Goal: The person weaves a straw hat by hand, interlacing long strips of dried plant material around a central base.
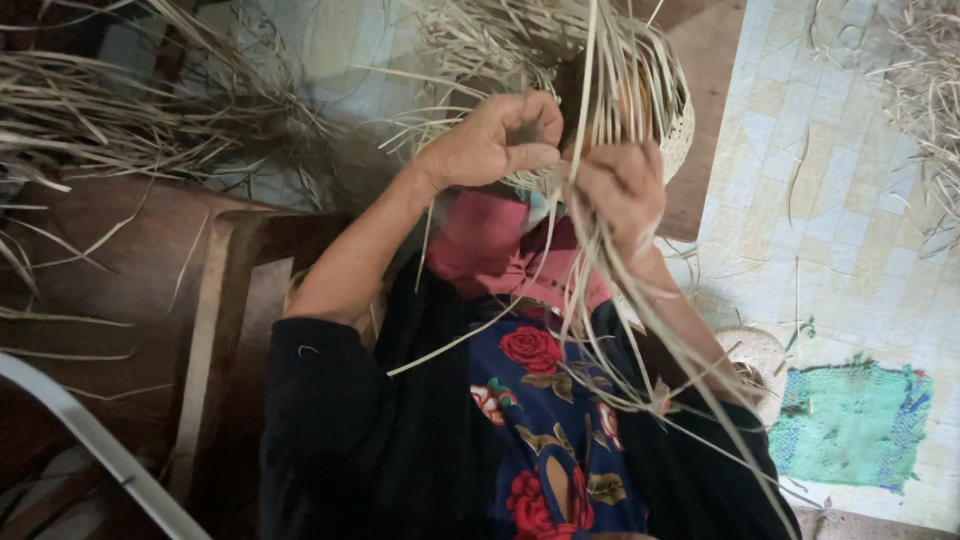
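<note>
While the half-woven pale straw basket (640, 90) hangs light and springy above the lap, its long dry straw strands (600, 300) look brittle. Left hand (495, 140) fingers pinch one strand; right hand (620, 190) fingers close around the rim bundle.

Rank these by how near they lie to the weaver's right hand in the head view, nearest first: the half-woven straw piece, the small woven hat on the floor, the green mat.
From the right hand:
1. Half-woven straw piece, just above, its strands running through the hand.
2. Small woven hat, lower right on the floor.
3. Green mat, farther right and lower.
</note>
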